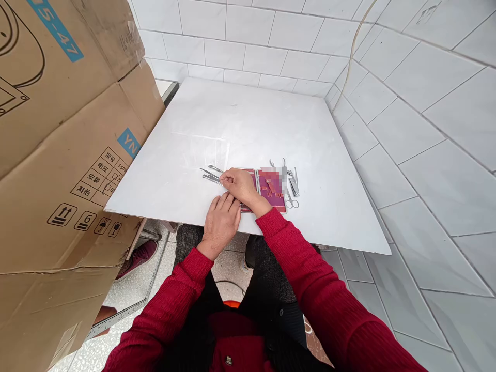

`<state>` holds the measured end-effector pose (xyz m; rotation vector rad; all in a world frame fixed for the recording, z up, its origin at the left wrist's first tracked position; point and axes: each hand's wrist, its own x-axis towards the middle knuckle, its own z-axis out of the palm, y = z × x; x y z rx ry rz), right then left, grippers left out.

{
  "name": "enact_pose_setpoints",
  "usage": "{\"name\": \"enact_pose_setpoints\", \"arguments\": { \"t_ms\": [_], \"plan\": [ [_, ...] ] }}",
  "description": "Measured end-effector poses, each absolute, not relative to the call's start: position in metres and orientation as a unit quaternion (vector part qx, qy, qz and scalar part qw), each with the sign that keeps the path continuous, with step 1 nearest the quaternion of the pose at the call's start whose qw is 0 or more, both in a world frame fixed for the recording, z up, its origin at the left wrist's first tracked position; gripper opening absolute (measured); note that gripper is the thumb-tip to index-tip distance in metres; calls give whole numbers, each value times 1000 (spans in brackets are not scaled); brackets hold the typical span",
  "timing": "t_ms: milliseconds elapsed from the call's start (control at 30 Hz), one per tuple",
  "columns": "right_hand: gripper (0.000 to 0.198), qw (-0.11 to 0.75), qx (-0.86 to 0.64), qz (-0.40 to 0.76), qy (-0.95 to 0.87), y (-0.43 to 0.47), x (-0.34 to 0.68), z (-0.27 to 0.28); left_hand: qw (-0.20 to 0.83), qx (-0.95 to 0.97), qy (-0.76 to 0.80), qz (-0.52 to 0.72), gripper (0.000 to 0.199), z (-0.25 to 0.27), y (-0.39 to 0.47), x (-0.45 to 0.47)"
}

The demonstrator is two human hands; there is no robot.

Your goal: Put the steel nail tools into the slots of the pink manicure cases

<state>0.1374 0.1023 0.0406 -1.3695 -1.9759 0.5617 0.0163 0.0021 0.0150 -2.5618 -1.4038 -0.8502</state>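
An open manicure case (267,192) with a red and purple lining lies near the table's front edge. My right hand (239,185) reaches across its left half, thumb and fingertips pinched together beside several slim metal tools (211,174); what is between the fingertips is too small to make out. My left hand (221,221) lies just in front of it, fingers stretched out at the case's lower left corner. To the right of the case are small scissors (291,202), a nail clipper (293,188) and other metal tools. Both hands hide much of the left half.
The white table (256,124) reaches back to a tiled wall (263,57), with another tiled wall on the right. Large cardboard boxes (77,139) stand along the left side. A cable (352,57) runs down the corner. Below the left edge, a shoe (141,257) shows.
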Motion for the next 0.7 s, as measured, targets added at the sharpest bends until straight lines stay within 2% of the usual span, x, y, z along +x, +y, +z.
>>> {"name": "enact_pose_setpoints", "arguments": {
  "t_ms": [467,700],
  "plan": [
    [15,338,-519,213,-756,104,139,37,49,-842,-461,-277,32,16,2,17],
    [14,389,-519,308,-696,109,138,31,59,-843,-459,-272,30,16,1,16]
  ]
}}
